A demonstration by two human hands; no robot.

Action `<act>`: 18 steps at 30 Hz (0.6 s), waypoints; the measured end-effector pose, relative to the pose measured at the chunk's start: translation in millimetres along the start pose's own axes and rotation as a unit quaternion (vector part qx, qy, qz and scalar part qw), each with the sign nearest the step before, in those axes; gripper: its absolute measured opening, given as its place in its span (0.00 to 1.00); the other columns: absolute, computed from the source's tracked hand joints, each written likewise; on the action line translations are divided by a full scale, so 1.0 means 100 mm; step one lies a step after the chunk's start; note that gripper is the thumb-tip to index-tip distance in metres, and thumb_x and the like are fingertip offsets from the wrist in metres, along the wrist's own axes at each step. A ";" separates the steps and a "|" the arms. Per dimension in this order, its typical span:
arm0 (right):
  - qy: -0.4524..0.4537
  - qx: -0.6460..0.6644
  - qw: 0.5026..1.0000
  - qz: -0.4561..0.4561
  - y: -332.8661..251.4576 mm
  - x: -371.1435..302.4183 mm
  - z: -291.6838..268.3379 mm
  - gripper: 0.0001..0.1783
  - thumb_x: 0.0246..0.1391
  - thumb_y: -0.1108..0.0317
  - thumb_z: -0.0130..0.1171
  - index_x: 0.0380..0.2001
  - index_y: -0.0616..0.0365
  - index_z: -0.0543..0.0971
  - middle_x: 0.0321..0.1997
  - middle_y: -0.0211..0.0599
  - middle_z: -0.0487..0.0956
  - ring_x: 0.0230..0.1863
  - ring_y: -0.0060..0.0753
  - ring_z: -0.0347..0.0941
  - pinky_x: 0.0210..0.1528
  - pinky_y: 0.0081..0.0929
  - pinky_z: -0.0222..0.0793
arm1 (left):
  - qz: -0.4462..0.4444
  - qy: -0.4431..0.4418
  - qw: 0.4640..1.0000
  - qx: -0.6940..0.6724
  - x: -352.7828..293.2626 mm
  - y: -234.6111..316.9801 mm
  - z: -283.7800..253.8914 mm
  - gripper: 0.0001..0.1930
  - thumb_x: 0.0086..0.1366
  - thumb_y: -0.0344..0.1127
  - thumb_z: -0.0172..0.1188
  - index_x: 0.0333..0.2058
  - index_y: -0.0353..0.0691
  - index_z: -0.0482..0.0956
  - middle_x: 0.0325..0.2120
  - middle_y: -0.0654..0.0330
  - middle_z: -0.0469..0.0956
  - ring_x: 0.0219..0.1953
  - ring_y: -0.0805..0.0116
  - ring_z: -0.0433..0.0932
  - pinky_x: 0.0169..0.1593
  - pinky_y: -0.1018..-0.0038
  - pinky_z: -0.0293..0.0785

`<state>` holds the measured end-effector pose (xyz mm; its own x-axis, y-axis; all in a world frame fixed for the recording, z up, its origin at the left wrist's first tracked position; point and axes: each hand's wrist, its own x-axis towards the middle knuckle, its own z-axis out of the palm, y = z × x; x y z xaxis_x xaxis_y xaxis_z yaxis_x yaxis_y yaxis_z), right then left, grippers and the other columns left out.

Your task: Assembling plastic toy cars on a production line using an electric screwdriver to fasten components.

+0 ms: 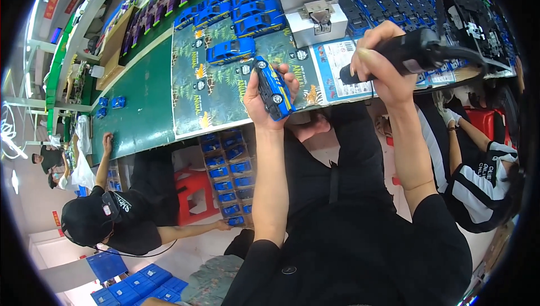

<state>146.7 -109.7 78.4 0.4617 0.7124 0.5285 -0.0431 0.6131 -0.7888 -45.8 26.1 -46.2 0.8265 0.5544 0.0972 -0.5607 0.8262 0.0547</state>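
Note:
My left hand point(263, 103) grips a blue toy car point(273, 88) with yellow stripes, turned on its side so two silver wheels face up. In my right hand point(388, 67) is a black corded electric screwdriver point(413, 50), held to the right of the car and apart from it. Its tip end points left and down. Just beyond the left hand, another blue toy car point(230, 51) stands on a printed sheet point(194, 101). Several more blue cars point(256, 14) are lined up behind it.
A grey-white fixture point(309, 8) stands at the back centre. Rows of black-and-blue car undersides point(388, 2) fill the back right. A co-worker point(121, 216) at left reaches to a box of blue cars point(228, 177); another person point(478, 177) sits at right.

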 end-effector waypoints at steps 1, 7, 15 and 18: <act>0.008 -0.015 1.000 0.006 0.07 -0.02 -0.03 0.10 0.50 0.73 0.72 0.29 0.61 0.77 0.20 0.30 0.78 0.18 0.15 0.72 0.24 0.13 0.69 | 0.002 -0.020 1.000 -0.015 -0.01 0.01 0.00 0.23 0.70 0.47 0.55 0.51 0.30 0.74 0.50 0.47 0.73 0.50 0.54 0.74 0.59 0.54 0.74; 0.026 -0.085 0.996 0.005 0.24 -0.05 -0.09 0.11 0.52 0.69 0.73 0.29 0.59 0.79 0.21 0.29 0.78 0.19 0.15 0.73 0.22 0.13 0.68 | -0.009 -0.054 0.998 -0.037 -0.02 -0.02 0.04 0.22 0.70 0.47 0.55 0.50 0.31 0.73 0.48 0.53 0.70 0.47 0.60 0.71 0.56 0.57 0.76; 0.060 -0.072 0.996 0.003 0.34 0.00 -0.12 0.07 0.52 0.74 0.69 0.30 0.60 0.79 0.21 0.29 0.78 0.18 0.16 0.72 0.23 0.13 0.66 | 0.055 -0.091 0.994 -0.016 -0.23 -0.08 -0.02 0.27 0.65 0.33 0.60 0.60 0.35 0.64 0.48 0.56 0.69 0.44 0.63 0.71 0.56 0.57 0.75; 0.061 -0.085 0.994 0.006 0.37 -0.01 -0.17 0.07 0.53 0.73 0.69 0.29 0.60 0.79 0.19 0.28 0.76 0.17 0.17 0.72 0.23 0.14 0.66 | 0.079 -0.084 0.993 0.004 -0.37 -0.03 -0.13 0.29 0.64 0.30 0.59 0.63 0.38 0.63 0.51 0.58 0.70 0.43 0.63 0.72 0.57 0.56 0.74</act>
<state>159.7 -93.6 43.5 0.5670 0.6665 0.4840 0.0955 0.5305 -0.8423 -74.5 4.4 -62.7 0.7085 0.6518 0.2704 -0.6835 0.7292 0.0333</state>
